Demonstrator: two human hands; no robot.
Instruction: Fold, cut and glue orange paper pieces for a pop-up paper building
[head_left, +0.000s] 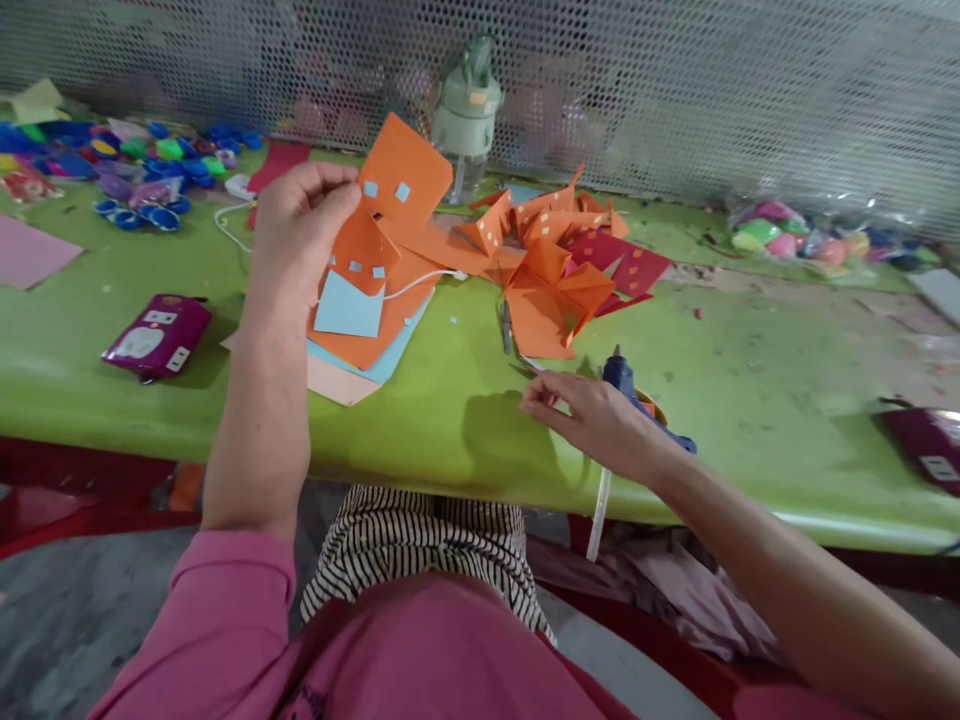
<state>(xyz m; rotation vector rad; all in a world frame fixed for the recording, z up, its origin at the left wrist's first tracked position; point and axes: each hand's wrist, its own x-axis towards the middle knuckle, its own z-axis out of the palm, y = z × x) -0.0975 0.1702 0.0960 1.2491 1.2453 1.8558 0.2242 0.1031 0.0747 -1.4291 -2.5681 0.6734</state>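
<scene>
pink shirt [442,650] nearest, left hand [304,215] pinches orange paper [411,165].

Green bottle [466,125] before perforated panel [675,80]; blue trinkets [159,217] left; bagged colourful pieces [784,240] right

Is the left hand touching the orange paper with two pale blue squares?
Touching. The head view shows it plainly: the left hand pinches the orange paper at its left corner, with no gap between them.

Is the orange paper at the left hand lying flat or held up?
Held up: the left hand pinches the orange paper by its edge, tilted upward.
</scene>
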